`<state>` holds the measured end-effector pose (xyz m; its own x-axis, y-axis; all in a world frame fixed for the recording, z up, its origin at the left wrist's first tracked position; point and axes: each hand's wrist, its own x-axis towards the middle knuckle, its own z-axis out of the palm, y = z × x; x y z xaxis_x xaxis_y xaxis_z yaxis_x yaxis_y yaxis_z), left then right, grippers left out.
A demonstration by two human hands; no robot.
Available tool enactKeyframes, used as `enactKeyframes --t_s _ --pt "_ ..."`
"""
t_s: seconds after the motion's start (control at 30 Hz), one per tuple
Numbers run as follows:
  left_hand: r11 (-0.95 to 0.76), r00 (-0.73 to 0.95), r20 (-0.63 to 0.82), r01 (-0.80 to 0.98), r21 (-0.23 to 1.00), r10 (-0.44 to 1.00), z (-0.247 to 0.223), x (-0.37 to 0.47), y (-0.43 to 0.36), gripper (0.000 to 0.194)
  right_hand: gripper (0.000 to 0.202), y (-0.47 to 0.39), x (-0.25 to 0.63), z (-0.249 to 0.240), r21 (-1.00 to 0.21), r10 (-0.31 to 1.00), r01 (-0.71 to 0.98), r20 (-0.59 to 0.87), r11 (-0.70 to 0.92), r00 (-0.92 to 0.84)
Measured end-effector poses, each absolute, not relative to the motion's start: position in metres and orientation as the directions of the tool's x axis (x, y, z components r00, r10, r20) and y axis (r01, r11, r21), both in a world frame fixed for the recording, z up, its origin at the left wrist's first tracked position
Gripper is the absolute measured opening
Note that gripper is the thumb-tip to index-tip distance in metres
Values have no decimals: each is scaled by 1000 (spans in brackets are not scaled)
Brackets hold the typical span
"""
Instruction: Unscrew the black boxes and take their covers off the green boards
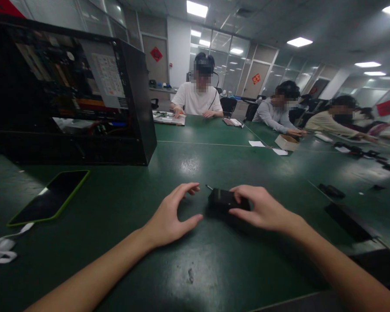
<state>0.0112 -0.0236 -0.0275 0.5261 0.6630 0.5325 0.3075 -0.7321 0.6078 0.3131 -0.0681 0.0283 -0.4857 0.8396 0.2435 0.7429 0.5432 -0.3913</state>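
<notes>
A small black box-shaped device (221,200) is at the middle of the green table (188,264), with a thin metal tip sticking out at its upper left. My right hand (261,208) grips its right end between thumb and fingers. Just left of the device, my left hand (172,214) is held with thumb and fingers apart and nothing between them; it does not touch the device. The underside of the device is in shadow, so whether it rests on the table is hard to tell.
An open black computer case (136,104) stands at the back left. Before it lies a phone (50,197) with a white cable (26,229). Across the table sits a person (198,99); others sit at right, near a cardboard box (286,143). Black items (347,221) lie at right.
</notes>
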Motion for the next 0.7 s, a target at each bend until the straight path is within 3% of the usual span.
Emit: enactKeyframes --t_s 0.13,0.27,0.37,0.53,0.7 --pt "-705 567 456 363 609 686 -24 13 -25 60 22 -54 257 3 -397 757 653 214 645 -618" --pt "-718 605 435 367 591 667 -26 14 -25 38 23 -49 264 -4 -427 755 633 232 646 -614" --pt "-707 604 423 365 606 675 -28 15 -24 33 23 -50 288 7 -419 788 668 294 615 -541" --pt "-670 604 374 389 633 704 -28 17 -25 32 32 -47 318 15 -252 890 854 114 456 -442" --pt "-671 616 361 396 627 701 -26 20 -26 32 26 -45 314 4 -147 892 881 29 450 -451"
